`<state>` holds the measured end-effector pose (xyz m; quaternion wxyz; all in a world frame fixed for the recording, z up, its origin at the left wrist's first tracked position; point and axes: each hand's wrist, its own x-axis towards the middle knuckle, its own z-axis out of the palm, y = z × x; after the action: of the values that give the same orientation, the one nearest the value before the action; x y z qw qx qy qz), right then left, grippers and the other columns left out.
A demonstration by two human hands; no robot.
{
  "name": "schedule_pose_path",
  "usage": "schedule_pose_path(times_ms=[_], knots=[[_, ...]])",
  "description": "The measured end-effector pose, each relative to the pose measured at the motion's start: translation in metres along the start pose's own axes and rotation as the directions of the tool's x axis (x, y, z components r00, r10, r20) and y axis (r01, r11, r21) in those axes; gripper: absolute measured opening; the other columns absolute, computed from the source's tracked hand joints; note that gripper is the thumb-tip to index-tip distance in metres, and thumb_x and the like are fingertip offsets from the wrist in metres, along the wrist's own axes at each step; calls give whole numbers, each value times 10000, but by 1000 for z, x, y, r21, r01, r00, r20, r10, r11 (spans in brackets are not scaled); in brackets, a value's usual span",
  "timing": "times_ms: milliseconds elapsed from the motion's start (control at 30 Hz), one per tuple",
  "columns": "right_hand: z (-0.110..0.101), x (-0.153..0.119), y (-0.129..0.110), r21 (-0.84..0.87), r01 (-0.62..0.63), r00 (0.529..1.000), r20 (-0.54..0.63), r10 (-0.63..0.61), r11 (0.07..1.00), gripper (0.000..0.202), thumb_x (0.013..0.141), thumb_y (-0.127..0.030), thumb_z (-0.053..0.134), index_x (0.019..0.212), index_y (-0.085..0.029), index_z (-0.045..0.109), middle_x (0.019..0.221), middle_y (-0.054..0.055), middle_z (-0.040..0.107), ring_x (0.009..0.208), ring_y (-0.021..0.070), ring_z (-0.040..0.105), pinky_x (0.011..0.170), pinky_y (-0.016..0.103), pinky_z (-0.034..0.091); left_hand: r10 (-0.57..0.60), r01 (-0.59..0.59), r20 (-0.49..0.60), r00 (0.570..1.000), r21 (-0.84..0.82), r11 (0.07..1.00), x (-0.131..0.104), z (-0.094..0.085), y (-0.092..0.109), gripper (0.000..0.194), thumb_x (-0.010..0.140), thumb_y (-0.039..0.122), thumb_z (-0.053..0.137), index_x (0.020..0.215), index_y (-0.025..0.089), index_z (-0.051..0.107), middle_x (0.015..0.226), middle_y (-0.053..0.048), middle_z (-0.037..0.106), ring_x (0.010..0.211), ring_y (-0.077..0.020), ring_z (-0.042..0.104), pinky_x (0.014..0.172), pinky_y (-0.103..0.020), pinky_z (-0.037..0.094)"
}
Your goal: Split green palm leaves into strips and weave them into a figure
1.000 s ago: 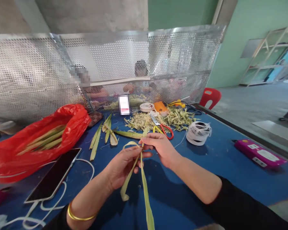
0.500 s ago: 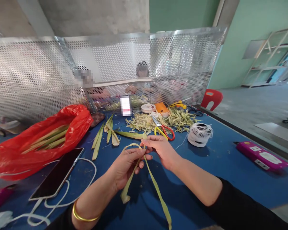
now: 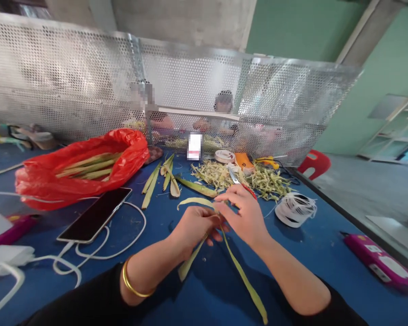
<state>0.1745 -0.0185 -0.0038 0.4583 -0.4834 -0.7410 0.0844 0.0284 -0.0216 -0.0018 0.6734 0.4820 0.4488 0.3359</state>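
Note:
Long pale-green leaf strips (image 3: 245, 279) pass between both hands above the blue table. My left hand (image 3: 196, 227) pinches them where they meet; one end curls up to the left and two others hang down. Close against it, my right hand (image 3: 243, 215) has its fingers bent round the same meeting point, which they partly hide. Behind the right hand lie scissors (image 3: 234, 176) with red and yellow handles, partly covered. Loose green leaves (image 3: 151, 185) rest to the left of them.
A red bag (image 3: 129, 163) of leaves, a phone (image 3: 95, 215) and white cables lie left. Beyond are shredded piles (image 3: 270, 181) and a perforated metal screen (image 3: 190, 72), with people behind it. A white cord coil (image 3: 294, 210) and a purple box (image 3: 381, 260) lie right.
The view has turned, shifting the scene. My right hand has rolled over the strips, its back now more in view. The upper strip end now sticks out farther left.

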Motion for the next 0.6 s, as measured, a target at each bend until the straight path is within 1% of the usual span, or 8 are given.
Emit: schedule_pose_path(times_ms=[67, 133, 233, 333, 400, 467, 533, 600], knots=[[3, -2, -2, -23, -11, 993, 120, 14, 1000, 150, 792, -350, 651, 746, -217, 703, 755, 28, 560, 689, 158, 537, 593, 274, 411, -7, 5, 42, 999, 44, 999, -2, 4, -4, 137, 696, 87, 581, 587, 112, 660, 627, -62, 684, 392, -88, 551, 322, -161, 366], [6, -4, -3, -3, -30, 984, 176, 30, 1000, 160, 800, -290, 641, 663, -208, 652, 708, 11, 548, 643, 140, 520, 570, 261, 398, -27, 24, 66, 997, 59, 998, -2, 6, -9, 131, 666, 69, 572, 581, 119, 659, 636, -52, 683, 393, -91, 555, 317, -164, 362], [9, -7, -7, 70, 29, 993, 114, -36, 997, 184, 827, -219, 593, 650, -200, 549, 705, 1, 513, 627, 130, 489, 588, 258, 406, -19, 19, 60, 998, -3, 1000, 2, 1, -12, 127, 683, 104, 573, 597, 124, 665, 587, -34, 660, 404, -101, 558, 330, -170, 368], [8, -14, -16, 105, 213, 967, 117, -225, 971, 118, 858, -197, 545, 740, -204, 536, 713, 1, 506, 629, 131, 480, 595, 263, 403, 20, -19, 15, 1000, -71, 997, 8, -8, -9, 165, 699, 112, 576, 549, 118, 644, 476, -11, 590, 377, -83, 497, 334, -165, 337], [7, -19, -22, 41, 388, 905, 173, -389, 921, 77, 869, -167, 512, 819, -201, 560, 719, 10, 550, 644, 139, 491, 622, 284, 393, -1, -3, -31, 1000, -130, 992, 10, -15, -3, 172, 696, 109, 597, 529, 113, 637, 440, 4, 555, 353, -62, 434, 320, -159, 276], [7, -23, -26, -80, 561, 812, 247, -529, 824, 111, 880, -145, 477, 867, -186, 580, 729, 27, 591, 665, 153, 502, 656, 315, 380, -31, 20, -55, 998, -202, 979, 10, -21, 4, 156, 705, 142, 633, 555, 107, 654, 484, -11, 589, 375, -59, 450, 314, -153, 224], [10, -24, -27, -214, 677, 727, 341, -596, 704, 157, 895, -136, 446, 866, -168, 597, 721, 40, 601, 662, 161, 493, 661, 336, 365, -45, 32, -49, 998, -242, 970, 10, -25, 10, 147, 721, 189, 656, 605, 102, 678, 603, -56, 659, 446, -73, 526, 312, -143, 207], [13, -24, -25, -318, 737, 672, 439, -596, 596, 195, 904, -119, 422, 870, -153, 612, 718, 49, 598, 666, 170, 485, 660, 345, 360, -63, 50, -41, 997, -268, 962, 10, -29, 16, 136, 736, 190, 656, 638, 101, 687, 727, -97, 697, 527, -90, 590, 314, -130, 240]])
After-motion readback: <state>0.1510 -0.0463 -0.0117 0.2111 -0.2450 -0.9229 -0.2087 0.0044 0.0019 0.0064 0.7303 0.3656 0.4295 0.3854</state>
